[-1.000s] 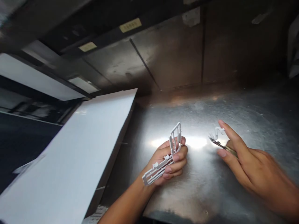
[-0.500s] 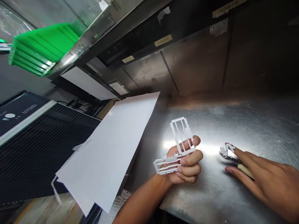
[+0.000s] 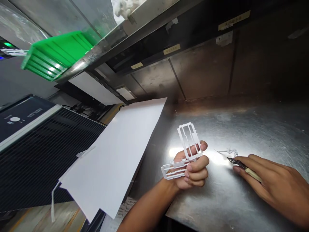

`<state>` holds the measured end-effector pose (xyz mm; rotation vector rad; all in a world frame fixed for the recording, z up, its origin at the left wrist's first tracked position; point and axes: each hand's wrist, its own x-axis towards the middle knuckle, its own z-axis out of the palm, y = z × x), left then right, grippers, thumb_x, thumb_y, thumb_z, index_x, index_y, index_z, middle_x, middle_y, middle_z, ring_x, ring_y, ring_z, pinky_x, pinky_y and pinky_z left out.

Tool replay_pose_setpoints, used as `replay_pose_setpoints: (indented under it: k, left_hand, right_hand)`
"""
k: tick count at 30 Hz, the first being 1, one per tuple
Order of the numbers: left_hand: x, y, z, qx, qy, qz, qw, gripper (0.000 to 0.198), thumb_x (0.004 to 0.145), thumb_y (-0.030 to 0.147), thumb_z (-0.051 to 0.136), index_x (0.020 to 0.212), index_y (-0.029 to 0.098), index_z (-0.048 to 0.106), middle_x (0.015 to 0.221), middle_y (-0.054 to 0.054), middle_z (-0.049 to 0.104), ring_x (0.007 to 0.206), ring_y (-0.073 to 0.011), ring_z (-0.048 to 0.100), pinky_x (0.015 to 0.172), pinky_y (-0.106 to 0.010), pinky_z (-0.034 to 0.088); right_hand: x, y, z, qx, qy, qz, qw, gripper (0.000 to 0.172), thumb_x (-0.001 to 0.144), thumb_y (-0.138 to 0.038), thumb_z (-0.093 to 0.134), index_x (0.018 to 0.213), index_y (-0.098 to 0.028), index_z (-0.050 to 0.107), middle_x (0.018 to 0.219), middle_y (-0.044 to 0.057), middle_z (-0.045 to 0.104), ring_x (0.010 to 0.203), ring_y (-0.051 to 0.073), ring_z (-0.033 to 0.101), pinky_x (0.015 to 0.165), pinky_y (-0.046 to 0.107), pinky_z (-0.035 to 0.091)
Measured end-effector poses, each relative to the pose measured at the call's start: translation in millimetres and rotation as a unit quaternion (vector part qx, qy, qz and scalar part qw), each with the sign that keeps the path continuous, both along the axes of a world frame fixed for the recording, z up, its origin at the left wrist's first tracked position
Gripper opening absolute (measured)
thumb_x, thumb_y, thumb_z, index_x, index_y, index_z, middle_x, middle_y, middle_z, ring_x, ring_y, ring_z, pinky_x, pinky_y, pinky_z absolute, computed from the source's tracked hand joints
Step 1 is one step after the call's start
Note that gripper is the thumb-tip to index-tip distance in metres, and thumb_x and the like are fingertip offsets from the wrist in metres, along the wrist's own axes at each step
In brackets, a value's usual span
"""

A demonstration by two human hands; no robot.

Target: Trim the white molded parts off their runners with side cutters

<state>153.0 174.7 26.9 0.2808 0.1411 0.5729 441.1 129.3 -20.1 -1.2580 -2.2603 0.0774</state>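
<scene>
My left hand [image 3: 193,172] is closed around two white plastic frames. The upper frame [image 3: 182,141] stands upright with thin bars inside it; the lower frame [image 3: 169,170] points out to the left across my wrist. In my right hand [image 3: 275,180] is a pair of nippers [image 3: 251,174] with a cream handle, its dark jaws pointing left. Just beyond the jaws, a small white plastic scrap [image 3: 232,151] with a thin stem is apart from my fingers, over the metal table [image 3: 217,203].
Left of the table, a large white sheet [image 3: 120,148] lies beside a black ribbed conveyor belt [image 3: 53,161]. A green bin [image 3: 60,54] sits on the metal shelf above. A metal back wall [image 3: 205,74] closes off the far side.
The white scrap that was at my right fingertips and the nippers' jaws is now let go, lying beyond them. My left hand keeps the frames almost where they were. The view has shifted slightly.
</scene>
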Motion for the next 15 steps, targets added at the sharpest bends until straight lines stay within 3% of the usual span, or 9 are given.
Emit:
replay_pose_setpoints:
  k: [4,7,9,12,15]
  left_hand:
    - [0,1,-0.9,0.016,-0.013,-0.002,1.000,0.015,0.111,0.041,0.068,0.108,0.028,0.062,0.055,0.009,0.039,0.035,-0.0064,0.005,0.030,-0.010,0.020]
    - [-2,1,-3.7,0.044,-0.010,-0.011,0.999,0.020,0.110,0.047,0.069,0.108,0.029,0.061,0.055,0.009,0.037,0.034,-0.0067,0.007,0.030,-0.011,0.021]
    - [-4,1,-4.3,0.064,0.010,-0.011,0.998,0.024,0.110,0.052,0.069,0.108,0.030,0.060,0.054,0.010,0.034,0.034,-0.0070,0.007,0.030,-0.011,0.020]
    - [-4,3,-2.6,0.092,0.040,-0.001,0.995,0.027,0.109,0.054,0.070,0.107,0.031,0.058,0.054,0.010,0.032,0.034,-0.0068,0.008,0.031,-0.011,0.019]
    - [4,5,-0.5,0.137,0.075,0.022,0.987,0.035,0.102,0.054,0.081,0.106,0.028,0.058,0.058,0.008,0.042,0.035,-0.0068,0.020,0.032,-0.012,0.023]
  right_hand:
    - [2,0,5.8,0.009,0.007,-0.025,1.000,0.034,0.122,-0.053,0.046,0.132,-0.027,0.065,0.110,-0.003,0.077,0.080,0.016,0.076,0.064,0.033,0.056]
    - [0,5,6.1,0.038,-0.040,-0.071,0.996,0.045,0.124,-0.049,0.038,0.158,-0.025,0.056,0.121,0.003,0.078,0.082,0.021,0.079,0.062,0.036,0.060]
    - [-4,11,0.2,0.053,-0.095,-0.087,0.990,0.052,0.124,-0.047,0.034,0.168,-0.022,0.049,0.113,0.005,0.080,0.073,0.024,0.078,0.050,0.038,0.057]
    - [-5,19,-13.0,0.058,-0.147,-0.110,0.981,0.048,0.123,-0.041,0.038,0.161,-0.019,0.057,0.098,0.002,0.079,0.064,0.026,0.076,0.041,0.039,0.052]
    - [4,22,-17.6,0.037,-0.154,-0.129,0.979,0.041,0.120,-0.039,0.044,0.147,-0.016,0.067,0.106,0.006,0.082,0.069,0.030,0.079,0.042,0.039,0.052]
